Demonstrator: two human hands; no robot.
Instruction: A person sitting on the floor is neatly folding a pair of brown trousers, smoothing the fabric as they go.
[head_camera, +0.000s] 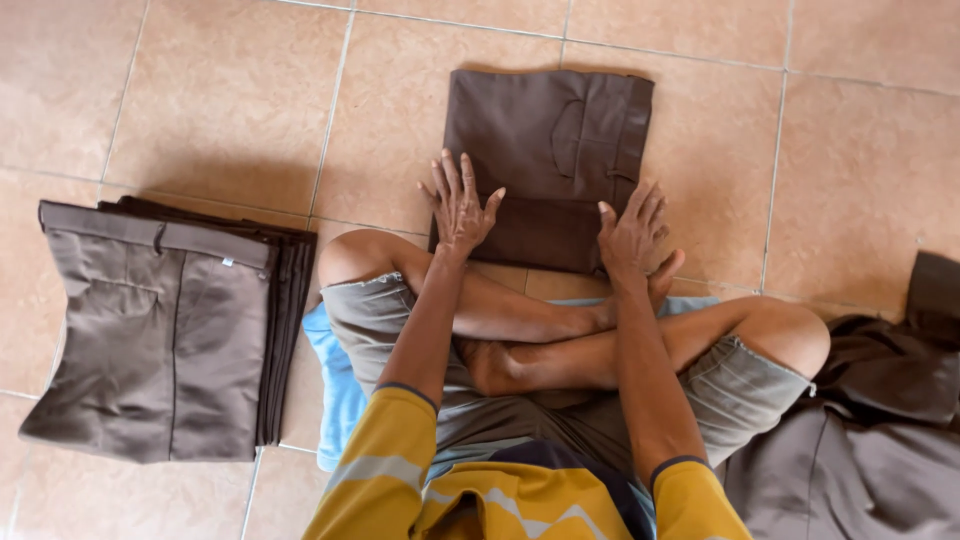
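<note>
1. At the far left, a stack of folded brown trousers (165, 340) lies on the tan floor tiles (230, 110).
2. The person sits cross-legged on a light blue cushion (335, 385), in grey shorts and yellow sleeves.
3. The left hand (460, 208) lies flat, fingers spread, on the near left corner of the folded brown trousers (550, 140) straight ahead, gripping nothing.
4. The right hand (632, 235) presses the near right corner, fingers open and spread.
5. At the far right, a heap of unfolded brown cloth (870, 430) lies beside the knee.
</note>
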